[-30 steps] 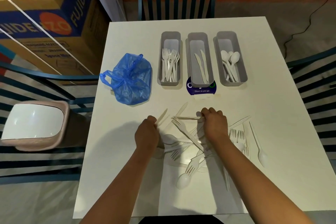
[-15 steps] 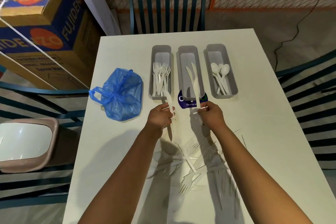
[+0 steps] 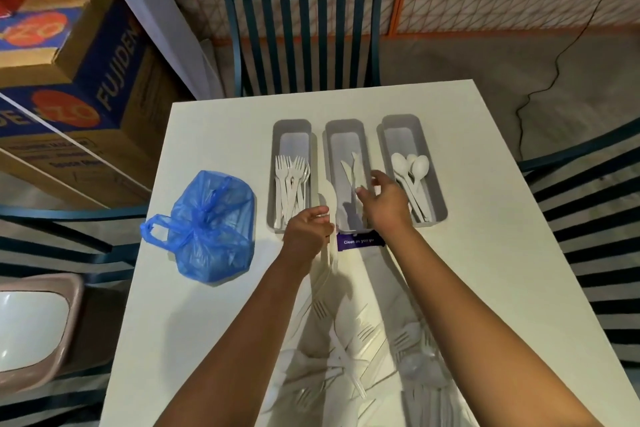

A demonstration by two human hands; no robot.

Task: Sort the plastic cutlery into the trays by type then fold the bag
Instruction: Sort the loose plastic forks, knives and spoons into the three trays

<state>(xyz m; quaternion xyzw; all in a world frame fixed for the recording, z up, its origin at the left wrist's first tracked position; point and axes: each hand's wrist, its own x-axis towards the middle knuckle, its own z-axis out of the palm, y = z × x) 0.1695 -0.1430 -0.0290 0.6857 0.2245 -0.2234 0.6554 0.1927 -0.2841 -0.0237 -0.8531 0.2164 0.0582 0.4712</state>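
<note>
reaching over the middle tray (image 3: 346, 135), right hand (image 3: 384, 206) loose-fingered, left hand (image 3: 306, 232) grip pinching a knife (image 3: 328, 198)

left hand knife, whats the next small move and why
Probably carry the knife a little forward and right, then release it into the middle tray. The left hand grips it just short of that tray, which already holds knives; the right hand is open above it.

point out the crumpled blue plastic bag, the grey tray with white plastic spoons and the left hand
crumpled blue plastic bag (image 3: 211, 229): head view, knotted middle
grey tray with white plastic spoons (image 3: 401, 123): head view, far rim
left hand (image 3: 306, 230): head view, back of hand
</note>
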